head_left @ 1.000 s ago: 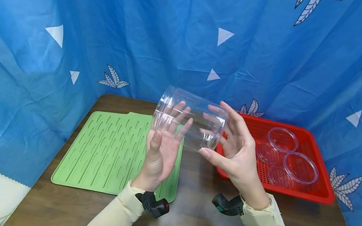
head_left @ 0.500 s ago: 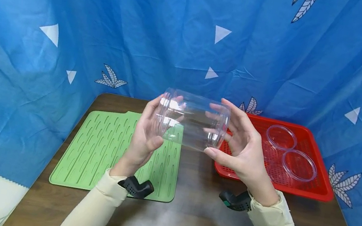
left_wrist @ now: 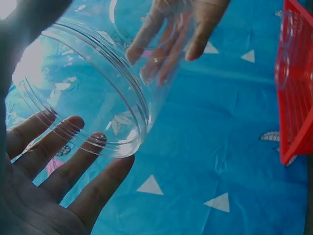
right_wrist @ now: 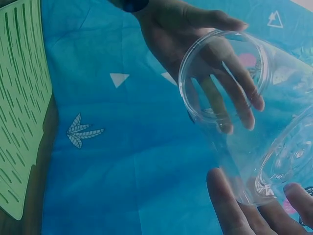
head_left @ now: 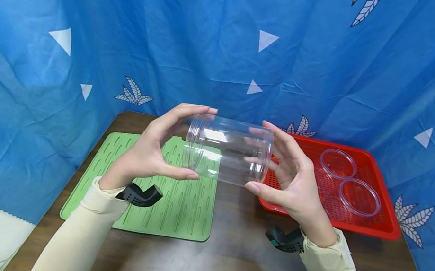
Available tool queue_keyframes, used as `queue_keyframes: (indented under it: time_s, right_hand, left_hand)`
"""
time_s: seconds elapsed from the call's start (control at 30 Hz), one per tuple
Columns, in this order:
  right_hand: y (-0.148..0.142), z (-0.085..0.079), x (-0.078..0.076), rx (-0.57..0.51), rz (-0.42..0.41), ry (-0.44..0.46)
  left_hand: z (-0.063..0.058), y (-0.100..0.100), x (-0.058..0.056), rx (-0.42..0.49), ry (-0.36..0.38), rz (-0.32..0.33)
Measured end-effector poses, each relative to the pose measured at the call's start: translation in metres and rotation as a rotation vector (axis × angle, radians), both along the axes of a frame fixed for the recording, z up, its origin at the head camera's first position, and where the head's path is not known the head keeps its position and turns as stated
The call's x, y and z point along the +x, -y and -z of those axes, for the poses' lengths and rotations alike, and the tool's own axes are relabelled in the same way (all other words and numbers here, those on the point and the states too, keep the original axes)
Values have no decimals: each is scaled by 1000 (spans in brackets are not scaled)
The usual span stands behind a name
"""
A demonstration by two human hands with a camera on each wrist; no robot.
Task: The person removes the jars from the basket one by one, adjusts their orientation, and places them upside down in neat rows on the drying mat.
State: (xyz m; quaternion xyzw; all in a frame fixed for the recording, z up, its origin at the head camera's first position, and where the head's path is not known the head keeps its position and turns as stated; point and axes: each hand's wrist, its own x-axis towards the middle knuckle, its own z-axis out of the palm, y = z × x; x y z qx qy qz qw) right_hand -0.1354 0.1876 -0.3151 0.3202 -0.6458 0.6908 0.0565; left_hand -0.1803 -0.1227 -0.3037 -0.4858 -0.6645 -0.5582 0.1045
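Note:
Between both hands a clear plastic jar lies on its side in the air, its threaded mouth to the left and its base to the right. My left hand grips the mouth end, thumb below and fingers above and behind. At the base end my right hand holds the jar between thumb and fingers. In the left wrist view the jar's ringed mouth faces the left palm, with the fingertips at its rim. The right wrist view shows the jar's wall see-through, with the left fingers visible behind it.
A green ribbed mat lies on the left of the brown table. On the right stands a red perforated basket with two clear round containers in it. A blue curtain hangs behind.
The left hand has turned and moved left, from an open palm behind the jar's mouth to a grip around it. The jar has levelled out; the right hand keeps its hold.

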Motion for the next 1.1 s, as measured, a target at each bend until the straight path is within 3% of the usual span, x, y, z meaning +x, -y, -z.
queue_keyframes:
  time_s: [0.43,0.7,0.87,1.1]
  right_hand:
    - [4,1,-4,32,5,9]
    - [10,-4,-7,106,31,4]
    - [18,-7,-13,179,76,-12]
    - [35,-8,-32,298,164,-76]
  left_hand:
    - [4,6,3,8,29,-23]
    - [17,16,4,-17,59,-64]
    - [38,31,8,-83,110,-185]
    - [79,60,17,-292,191,-497]
